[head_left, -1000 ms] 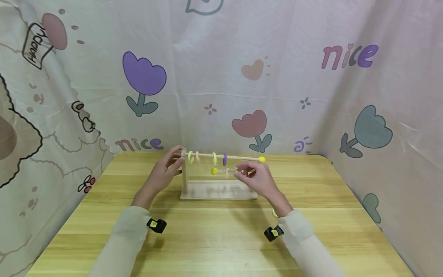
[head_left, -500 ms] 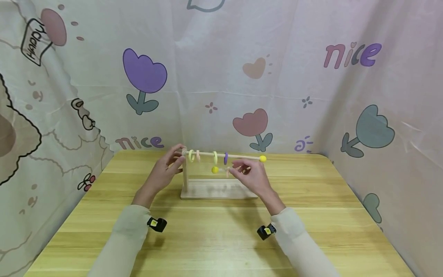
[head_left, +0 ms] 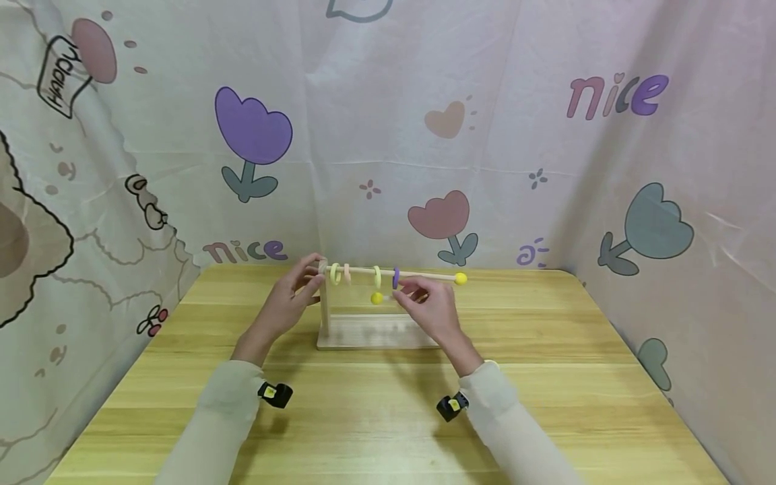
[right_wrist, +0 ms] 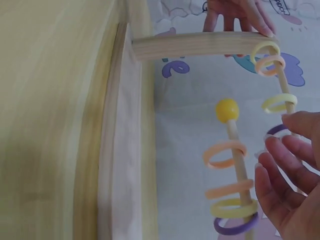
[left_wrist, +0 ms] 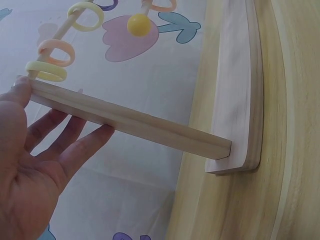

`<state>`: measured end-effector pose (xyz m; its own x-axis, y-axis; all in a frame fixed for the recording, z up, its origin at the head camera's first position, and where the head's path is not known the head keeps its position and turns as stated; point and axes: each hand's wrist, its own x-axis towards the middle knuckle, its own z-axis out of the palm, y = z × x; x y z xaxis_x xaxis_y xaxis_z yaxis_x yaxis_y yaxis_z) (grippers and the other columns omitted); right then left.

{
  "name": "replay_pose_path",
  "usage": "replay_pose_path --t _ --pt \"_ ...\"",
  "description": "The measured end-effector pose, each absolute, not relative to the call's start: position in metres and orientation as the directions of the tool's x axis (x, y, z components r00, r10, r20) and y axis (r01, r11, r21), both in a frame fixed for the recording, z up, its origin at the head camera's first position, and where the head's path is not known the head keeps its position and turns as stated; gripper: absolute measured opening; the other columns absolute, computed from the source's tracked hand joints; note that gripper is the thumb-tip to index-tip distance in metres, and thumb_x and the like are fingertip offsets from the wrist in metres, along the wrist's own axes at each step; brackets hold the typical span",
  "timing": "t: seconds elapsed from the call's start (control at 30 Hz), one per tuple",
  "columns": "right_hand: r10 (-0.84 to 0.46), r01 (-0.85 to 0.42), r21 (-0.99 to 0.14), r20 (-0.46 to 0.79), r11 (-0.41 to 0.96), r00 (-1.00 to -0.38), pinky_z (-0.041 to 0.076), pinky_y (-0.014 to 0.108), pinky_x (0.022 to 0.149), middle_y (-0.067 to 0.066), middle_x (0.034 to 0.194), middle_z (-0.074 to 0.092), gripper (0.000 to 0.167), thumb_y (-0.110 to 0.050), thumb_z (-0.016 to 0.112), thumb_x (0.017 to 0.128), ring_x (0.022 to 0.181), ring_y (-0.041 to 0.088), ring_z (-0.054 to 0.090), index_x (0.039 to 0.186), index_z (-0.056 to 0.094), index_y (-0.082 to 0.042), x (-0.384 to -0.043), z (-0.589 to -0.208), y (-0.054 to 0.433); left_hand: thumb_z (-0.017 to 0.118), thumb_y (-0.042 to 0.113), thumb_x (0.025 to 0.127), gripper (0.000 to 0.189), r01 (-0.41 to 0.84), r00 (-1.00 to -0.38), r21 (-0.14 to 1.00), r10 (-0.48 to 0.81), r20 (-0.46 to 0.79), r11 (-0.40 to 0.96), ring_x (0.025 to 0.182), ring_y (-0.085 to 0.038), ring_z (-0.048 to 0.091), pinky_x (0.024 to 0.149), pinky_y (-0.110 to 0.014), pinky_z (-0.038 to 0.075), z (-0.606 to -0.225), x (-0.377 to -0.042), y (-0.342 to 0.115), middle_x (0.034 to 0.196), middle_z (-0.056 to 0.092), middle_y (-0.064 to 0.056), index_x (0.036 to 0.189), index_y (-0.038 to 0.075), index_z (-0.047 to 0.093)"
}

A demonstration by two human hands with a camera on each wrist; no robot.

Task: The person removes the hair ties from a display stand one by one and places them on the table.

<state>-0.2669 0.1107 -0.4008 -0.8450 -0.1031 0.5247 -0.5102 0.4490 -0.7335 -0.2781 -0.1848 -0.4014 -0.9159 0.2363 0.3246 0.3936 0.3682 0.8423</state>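
Observation:
A wooden stand has a flat base (head_left: 358, 335) and one upright post (left_wrist: 130, 117) at its left end. From the post top runs an upper rod (head_left: 421, 274) tipped by a yellow ball, carrying pale yellow, peach and purple rings. My left hand (left_wrist: 35, 165) grips the post near its top, thumb by the rod and fingers along the side. My right hand (head_left: 429, 308) has thumb and fingertips around the purple ring (right_wrist: 276, 130), apart from each other. Below hangs a lower rod (right_wrist: 239, 165) with a yellow ball and several rings; in the head view the hand covers these rings.
The stand is on a wood-grain table (head_left: 303, 417). A printed cloth (head_left: 364, 135) hangs behind and along both sides. Beside the right cuff shows a pale yellow edge (head_left: 492, 364) on the table. Each wrist wears a small black camera (head_left: 275, 395).
My right hand has moved left, from beside the lower rod's rings to the purple ring, and now hides those rings in the head view. My left hand keeps its place on the post.

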Motion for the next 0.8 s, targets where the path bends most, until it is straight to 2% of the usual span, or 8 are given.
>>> replay_pose_path --t 0.27,0.47,0.8 --pt "-0.056 -0.524 -0.724 0.562 0.449 -0.825 0.057 0.016 0.06 0.01 0.079 0.078 0.013 -0.015 0.083 0.087 0.065 0.018 0.071 0.094 0.08 -0.004 -0.269 -0.406 0.102 0.049 0.035 0.11 0.039 0.401 -0.913 0.836 0.239 0.33 0.375 0.126 -0.045 0.062 0.091 -0.054 0.063 -0.4 -0.277 -0.184 0.133 0.058 -0.022 0.148 0.026 0.044" --pt "-0.032 -0.534 -0.731 0.578 0.424 -0.816 0.058 0.016 0.06 0.011 0.084 0.079 0.01 -0.011 0.082 0.088 0.067 0.017 0.07 0.094 0.08 -0.003 -0.27 -0.41 0.104 0.049 0.034 0.11 0.038 0.41 -0.91 0.831 0.235 0.342 0.376 0.122 -0.042 0.064 0.09 -0.051 0.064 -0.403 -0.28 -0.185 0.13 0.059 -0.022 0.147 0.026 0.045" --pt "0.003 -0.536 -0.739 0.588 0.408 -0.809 0.056 0.014 0.06 0.015 0.082 0.077 0.009 -0.005 0.078 0.089 0.066 0.017 0.068 0.094 0.079 0.002 -0.27 -0.414 0.114 0.049 0.032 0.11 0.039 0.424 -0.903 0.823 0.24 0.356 0.378 0.121 -0.042 0.064 0.089 -0.051 0.064 -0.404 -0.281 -0.186 0.128 0.059 -0.022 0.148 0.022 0.045"
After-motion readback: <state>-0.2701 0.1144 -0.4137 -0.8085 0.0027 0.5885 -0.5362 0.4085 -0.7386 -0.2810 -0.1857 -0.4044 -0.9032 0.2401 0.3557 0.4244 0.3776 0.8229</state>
